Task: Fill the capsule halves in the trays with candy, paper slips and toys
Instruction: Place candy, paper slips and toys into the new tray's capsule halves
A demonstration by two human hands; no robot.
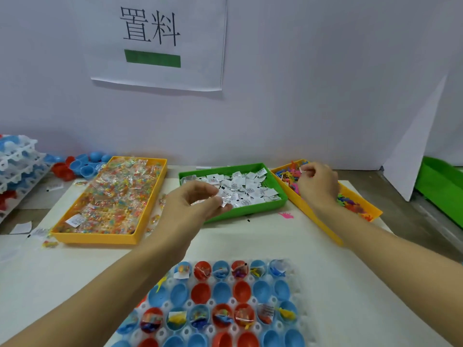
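Left of the green bin (273, 204) sits the yellow candy bin (150, 196); over the green bin's near-left corner the left hand (195, 204) pinches several paper slips (226, 197), fingers curled. Right of it, the right hand (318, 184) pinches one slip above the toy bin (320, 221). Loosely bunched slips could scatter. The capsule tray (160, 331) lies nearer, several halves unfilled, on a pale paper-covered table (75, 271) against a white wall

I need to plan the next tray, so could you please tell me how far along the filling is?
Partly done. In the capsule tray the far row and the third row already hold contents. The second row and the nearest visible halves look empty. In hand: the left hand holds paper slips over the green bin, and the right hand pinches a slip over the toy bin.
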